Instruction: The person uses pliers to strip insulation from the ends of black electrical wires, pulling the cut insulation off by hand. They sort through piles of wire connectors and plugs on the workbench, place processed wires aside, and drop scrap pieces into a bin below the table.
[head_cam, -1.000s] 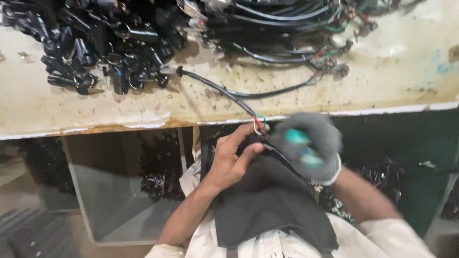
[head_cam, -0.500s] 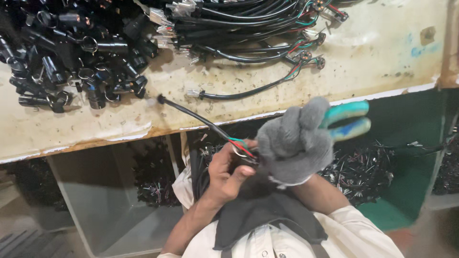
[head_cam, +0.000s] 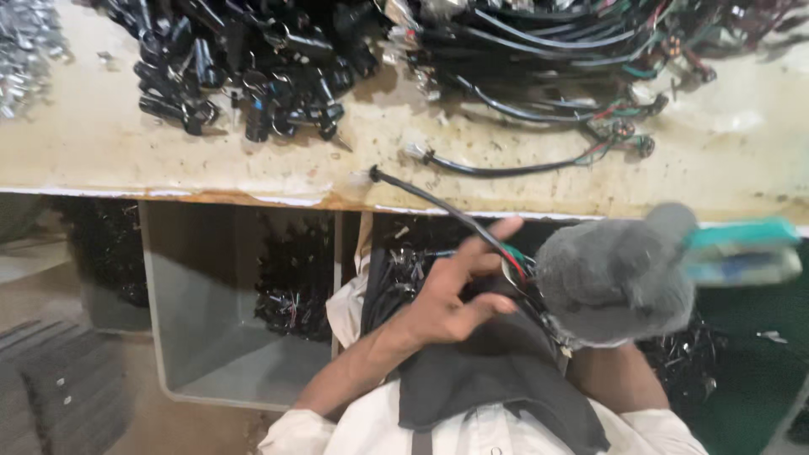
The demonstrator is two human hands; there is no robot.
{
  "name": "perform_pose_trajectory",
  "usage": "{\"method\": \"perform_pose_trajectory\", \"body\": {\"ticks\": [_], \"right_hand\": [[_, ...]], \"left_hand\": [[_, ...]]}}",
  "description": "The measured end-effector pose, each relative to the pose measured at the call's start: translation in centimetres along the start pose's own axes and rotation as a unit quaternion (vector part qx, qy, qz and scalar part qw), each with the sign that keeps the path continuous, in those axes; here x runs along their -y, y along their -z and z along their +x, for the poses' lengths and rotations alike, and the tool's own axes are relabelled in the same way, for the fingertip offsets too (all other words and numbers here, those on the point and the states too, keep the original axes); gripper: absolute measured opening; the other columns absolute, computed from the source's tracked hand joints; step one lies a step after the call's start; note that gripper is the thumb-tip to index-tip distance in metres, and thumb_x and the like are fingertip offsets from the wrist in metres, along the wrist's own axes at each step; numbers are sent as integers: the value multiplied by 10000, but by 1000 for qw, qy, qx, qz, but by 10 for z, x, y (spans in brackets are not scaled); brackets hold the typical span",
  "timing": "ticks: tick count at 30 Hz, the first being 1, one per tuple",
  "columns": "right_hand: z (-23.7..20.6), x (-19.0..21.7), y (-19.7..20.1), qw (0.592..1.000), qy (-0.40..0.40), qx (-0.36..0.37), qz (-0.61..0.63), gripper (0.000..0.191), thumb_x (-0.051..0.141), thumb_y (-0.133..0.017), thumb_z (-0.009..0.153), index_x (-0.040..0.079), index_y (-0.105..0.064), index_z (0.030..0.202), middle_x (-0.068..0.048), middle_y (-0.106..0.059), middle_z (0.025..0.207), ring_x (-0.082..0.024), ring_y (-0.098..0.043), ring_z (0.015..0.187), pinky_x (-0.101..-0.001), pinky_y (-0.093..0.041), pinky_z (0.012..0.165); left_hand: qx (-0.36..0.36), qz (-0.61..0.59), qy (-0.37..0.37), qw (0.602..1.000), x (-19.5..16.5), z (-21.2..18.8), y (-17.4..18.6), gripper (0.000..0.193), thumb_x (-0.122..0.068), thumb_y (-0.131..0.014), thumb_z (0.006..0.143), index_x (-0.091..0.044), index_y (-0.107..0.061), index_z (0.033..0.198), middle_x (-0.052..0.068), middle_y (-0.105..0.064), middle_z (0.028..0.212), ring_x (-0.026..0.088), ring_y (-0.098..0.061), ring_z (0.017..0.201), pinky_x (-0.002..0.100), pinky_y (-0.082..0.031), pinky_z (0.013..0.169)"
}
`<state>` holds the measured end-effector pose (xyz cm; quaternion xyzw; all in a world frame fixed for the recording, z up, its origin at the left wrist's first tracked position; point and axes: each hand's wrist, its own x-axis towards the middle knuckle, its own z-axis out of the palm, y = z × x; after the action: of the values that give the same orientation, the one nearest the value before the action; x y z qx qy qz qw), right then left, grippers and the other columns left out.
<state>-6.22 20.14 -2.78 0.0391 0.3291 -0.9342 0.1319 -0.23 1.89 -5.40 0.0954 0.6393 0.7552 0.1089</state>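
Black cable (head_cam: 438,202) slanting from table (head_cam: 126,152) edge down to hands: bare left hand (head_cam: 451,291) open-fingered beside its wire end, gloved right hand (head_cam: 619,282) closed on pliers (head_cam: 742,248).

Bare left hand (head_cam: 451,295) half-open, fingers (head_cam: 497,232) spread — gloved right hand (head_cam: 619,278) fisted.

- The worktop (head_cam: 126,143) across the upper frame is pale, stained and rough, its front edge chipped.
- The black cable (head_cam: 438,205) at centre has a smooth, slightly glossy plastic sheath.
- The right hand (head_cam: 619,282) wears a grey, matt, fuzzy knitted cloth glove.
- The black connectors (head_cam: 244,76) at upper left look like glossy plastic.
- The apron (head_cam: 493,375) at lower centre is dark matt cloth.
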Motion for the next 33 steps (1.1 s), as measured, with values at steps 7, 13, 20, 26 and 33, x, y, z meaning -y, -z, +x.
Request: {"method": "perform_pose_trajectory", "body": {"ticks": [7,13,20,26,33], "right_hand": [[94,42,-19,321,272,179,-889,359,55,-833,706,50,-725,1049,-165,-692,1072,-305,-689,812,-405,-543,631],[67,39,-13,390,250,153,-873,409,4,-822,803,66,-700,1189,-171,-674,1228,-333,-695,1002,-449,-548,783],[28,20,38,512,224,92,-824,458,-15,-771,777,35,-669,1221,-203,-668,1230,-373,-677,1087,-458,-548,861],[27,59,55,631,227,-36,-741,207,-52,-756,1046,53,-655,1192,-141,-689,1174,-269,-693,1036,-367,-557,899],[46,64,22,444,211,71,-868,464,-45,-744,712,71,-700,1159,-193,-694,1133,-356,-705,853,-433,-550,697]], "left_hand": [[253,525,121,804,-5,-2,49,643,-295,-728,859,-53,-528,1419,189,-690,952,363,-704,743,477,-556,612],[-252,762,-56,593,-6,10,154,425,-59,-701,951,-68,-658,1374,224,-540,1536,409,-443,1458,521,-361,1212],[-354,324,-184,857,14,5,178,315,-168,-722,1036,-99,-582,1309,190,-544,1513,355,-447,1437,509,-327,1240],[-287,-212,-199,913,3,1,121,472,-300,-756,954,-62,-508,1278,154,-654,990,245,-629,790,364,-529,735],[-193,-324,26,926,16,3,71,509,-276,-664,894,26,-640,1304,156,-666,1000,177,-612,713,265,-481,604]]}}
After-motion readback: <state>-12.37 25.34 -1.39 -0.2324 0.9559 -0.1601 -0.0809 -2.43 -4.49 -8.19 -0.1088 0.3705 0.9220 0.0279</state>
